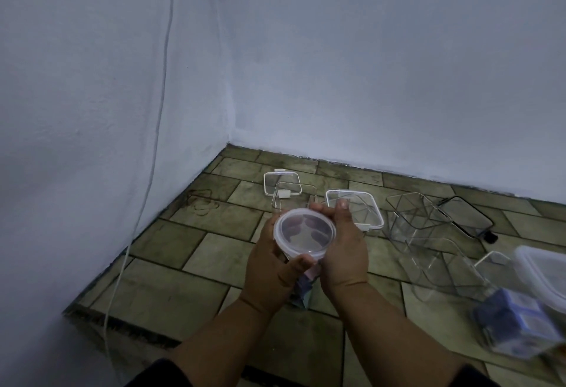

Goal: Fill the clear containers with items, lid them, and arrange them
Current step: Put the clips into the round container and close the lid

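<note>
Left thumb (301,262) is pressed on the near rim of the round lid (303,232), w/ the other left fingers wrapped behind and mostly hidden. Right fingers (341,206) are hooked over the far rim, so the lid is pinched from both sides, prob. so it can be pushed down evenly and seated. The left hand (269,267) and right hand (344,252) are held up in front of the body, above the tiled floor (183,249), approx. mid-view. Under the lid the round clear container (303,290) is gripped, tilted toward the camera. Smth blue and pink is seen in it, not identifiable. The lid is see-through w/ a white rim; whether it's fully seated can't be told. Beyond, on the floor, clear square containers (413,215) & loose lids (281,183) are laid out, unfilled as far as seen. At far right a blurred container w/ a blue box (517,322) is seen.
</note>
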